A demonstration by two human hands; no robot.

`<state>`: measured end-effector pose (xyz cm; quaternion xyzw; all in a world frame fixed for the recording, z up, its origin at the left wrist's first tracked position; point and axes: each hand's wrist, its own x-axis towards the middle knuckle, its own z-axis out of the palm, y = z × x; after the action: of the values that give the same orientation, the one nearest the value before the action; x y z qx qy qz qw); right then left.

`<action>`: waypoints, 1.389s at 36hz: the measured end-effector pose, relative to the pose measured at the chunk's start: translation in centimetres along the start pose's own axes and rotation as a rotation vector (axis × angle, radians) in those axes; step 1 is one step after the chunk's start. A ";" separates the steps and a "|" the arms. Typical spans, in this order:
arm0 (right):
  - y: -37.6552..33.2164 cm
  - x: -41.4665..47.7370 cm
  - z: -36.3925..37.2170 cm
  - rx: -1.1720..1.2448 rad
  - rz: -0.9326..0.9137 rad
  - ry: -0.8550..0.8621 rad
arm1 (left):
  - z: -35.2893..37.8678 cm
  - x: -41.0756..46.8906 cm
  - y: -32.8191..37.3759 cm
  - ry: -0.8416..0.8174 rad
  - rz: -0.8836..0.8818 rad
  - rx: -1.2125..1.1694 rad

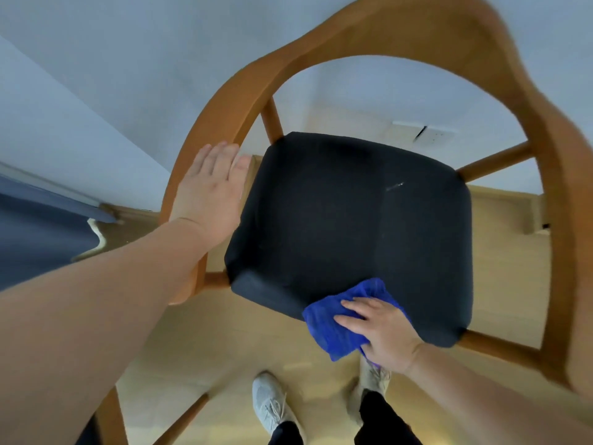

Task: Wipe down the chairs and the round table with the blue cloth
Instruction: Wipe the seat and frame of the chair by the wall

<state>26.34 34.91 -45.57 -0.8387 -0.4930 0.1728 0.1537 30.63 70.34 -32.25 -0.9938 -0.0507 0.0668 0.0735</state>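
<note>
A wooden chair (401, 30) with a curved backrest and a black padded seat (353, 220) fills the view, seen from above. My left hand (211, 187) rests flat, fingers straight, on the chair's left armrest. My right hand (378, 332) presses a folded blue cloth (333, 329) onto the front edge of the black seat; its fingers lie spread over the cloth. A small pale smear (394, 186) shows on the seat toward the back. The round table is not in view.
Light wooden floor (224, 348) lies under the chair. My two feet in pale shoes (269, 403) stand just in front of the seat. A white wall (128, 59) is behind the chair, and a dark blue surface (35, 239) sits at the left.
</note>
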 end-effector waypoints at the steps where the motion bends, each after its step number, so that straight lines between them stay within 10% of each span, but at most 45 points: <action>1: 0.9 -0.3 -0.9 0.014 0.039 0.034 | 0.1 0.0 0.5 -0.009 0.057 -0.002; 12: 13.9 8.4 -11.4 0.033 0.512 0.203 | 5.8 2.1 10.3 -0.151 0.246 -0.268; 28: 22.9 18.5 -13.2 0.075 0.501 0.051 | 11.6 3.2 15.4 -0.514 0.201 -0.223; 50: 5.0 -0.7 -0.2 -0.028 0.484 0.117 | 11.1 3.5 15.4 -0.547 0.166 -0.266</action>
<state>29.97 31.94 -47.40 -0.9430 -0.2706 0.1489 0.1242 33.96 57.12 -45.95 -0.9405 0.0046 0.3303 -0.0795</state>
